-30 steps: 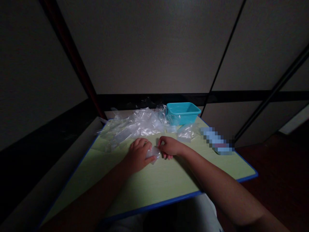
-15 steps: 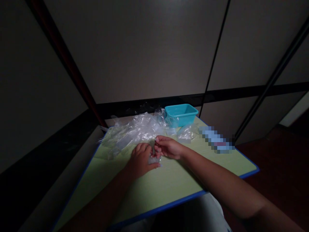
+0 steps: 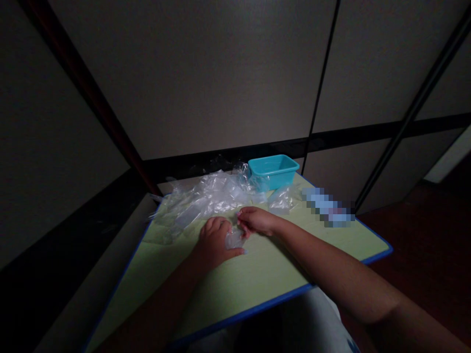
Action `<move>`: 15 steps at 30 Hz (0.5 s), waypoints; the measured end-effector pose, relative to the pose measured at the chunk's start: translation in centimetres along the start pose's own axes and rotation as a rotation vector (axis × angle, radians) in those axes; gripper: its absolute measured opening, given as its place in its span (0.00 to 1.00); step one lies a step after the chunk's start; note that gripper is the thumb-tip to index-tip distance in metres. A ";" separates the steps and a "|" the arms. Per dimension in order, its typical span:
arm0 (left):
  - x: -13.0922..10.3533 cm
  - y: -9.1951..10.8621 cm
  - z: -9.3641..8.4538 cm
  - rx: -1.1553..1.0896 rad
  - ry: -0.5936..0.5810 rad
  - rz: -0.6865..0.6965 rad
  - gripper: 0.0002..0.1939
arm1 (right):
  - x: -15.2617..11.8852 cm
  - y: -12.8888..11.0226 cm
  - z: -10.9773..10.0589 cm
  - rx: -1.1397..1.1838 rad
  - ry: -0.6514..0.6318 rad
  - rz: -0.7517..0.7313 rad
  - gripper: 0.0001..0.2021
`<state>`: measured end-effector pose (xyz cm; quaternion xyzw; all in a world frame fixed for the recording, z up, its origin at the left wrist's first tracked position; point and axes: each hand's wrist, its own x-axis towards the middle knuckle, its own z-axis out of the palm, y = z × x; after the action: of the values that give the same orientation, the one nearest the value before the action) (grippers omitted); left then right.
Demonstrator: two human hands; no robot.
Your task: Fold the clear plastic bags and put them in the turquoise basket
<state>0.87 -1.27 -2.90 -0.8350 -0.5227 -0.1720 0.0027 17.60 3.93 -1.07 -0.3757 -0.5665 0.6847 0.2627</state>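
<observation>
A small clear plastic bag (image 3: 234,239) lies near the middle of the light green table. My left hand (image 3: 215,239) rests over its left side, the fingers bent and the thumb stretched along its near edge, holding it against the tabletop. Just to the right is my right hand (image 3: 257,220), its thumb and fingers pinched together beside the bag's far right edge. Whatever sits between those fingertips is too small and dim to make out. Behind both hands spreads a loose heap of clear plastic bags (image 3: 217,191).
A turquoise plastic basket (image 3: 274,174) stands at the table's back edge. In front of it lies another clear bag (image 3: 282,200). A blurred-out light blue item (image 3: 327,207) is at the right. Dark cabinet panels (image 3: 221,83) rise behind the blue-edged table (image 3: 235,289).
My right hand has turned slightly and its fingers have drawn a little away from the bag, showing more of it. My left hand stays in place. The view has shifted slightly.
</observation>
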 end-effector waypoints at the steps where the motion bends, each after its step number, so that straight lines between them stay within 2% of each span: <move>1: 0.0 0.0 0.1 -0.003 0.003 0.000 0.30 | 0.0 0.0 0.0 -0.012 -0.007 -0.006 0.13; 3: 0.0 -0.1 0.2 -0.021 0.007 0.001 0.28 | 0.0 0.1 -0.1 -0.030 -0.027 -0.018 0.14; 8: 0.1 -0.7 0.1 -0.118 0.007 0.016 0.13 | -0.2 0.2 -0.3 -0.055 -0.044 -0.046 0.13; 15: -0.1 -1.3 0.1 -0.135 -0.037 0.025 0.20 | -0.2 0.4 -0.5 -0.087 -0.117 -0.092 0.12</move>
<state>-0.24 -0.76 -3.20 -0.8429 -0.4993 -0.1911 -0.0612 18.18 3.96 -1.47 -0.3197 -0.6270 0.6672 0.2439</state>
